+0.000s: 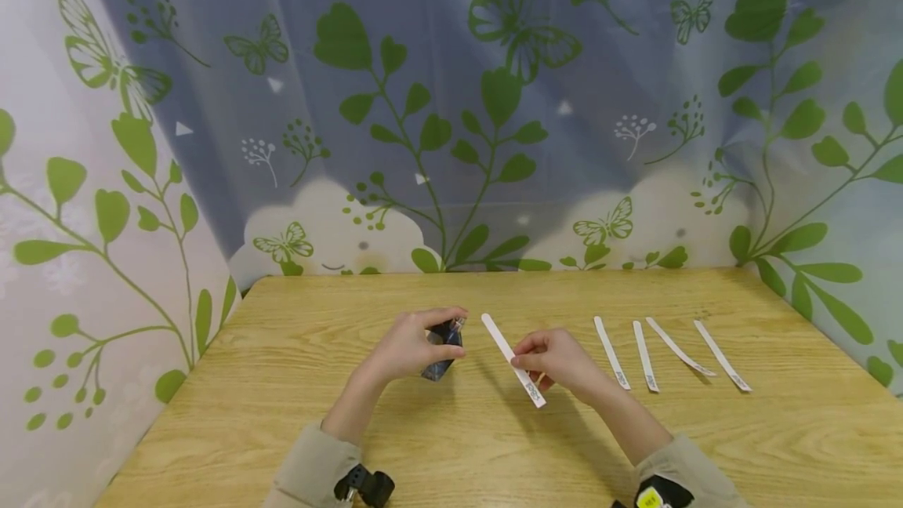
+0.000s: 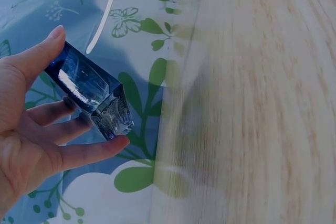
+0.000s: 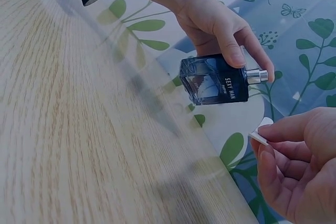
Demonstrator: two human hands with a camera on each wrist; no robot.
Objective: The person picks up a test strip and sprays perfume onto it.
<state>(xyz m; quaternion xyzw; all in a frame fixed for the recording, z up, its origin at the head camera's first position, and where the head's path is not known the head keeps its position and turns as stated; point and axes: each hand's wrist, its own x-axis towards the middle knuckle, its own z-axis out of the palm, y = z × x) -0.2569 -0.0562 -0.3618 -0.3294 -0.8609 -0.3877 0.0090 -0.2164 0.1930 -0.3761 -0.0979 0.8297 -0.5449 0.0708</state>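
My left hand [image 1: 404,345] grips a dark blue glass perfume bottle [image 3: 207,85], tilted over the table with its cap off. In the right wrist view, a fingertip rests on the bottle's silver spray nozzle [image 3: 257,76], and white lettering shows on the label. The bottle's thick clear base [image 2: 114,115] points toward the left wrist camera. To the right, my right hand [image 1: 560,359] pinches a white paper scent strip [image 1: 499,339] near its printed lower end. The strip's rounded far tip slants toward the bottle, a small gap apart from it.
Several more white scent strips [image 1: 645,357] lie in a loose row on the wooden table [image 1: 282,414] to the right of my right hand. A curtain [image 1: 451,100] printed with leaves and butterflies hangs behind the table's far edge and along both sides.
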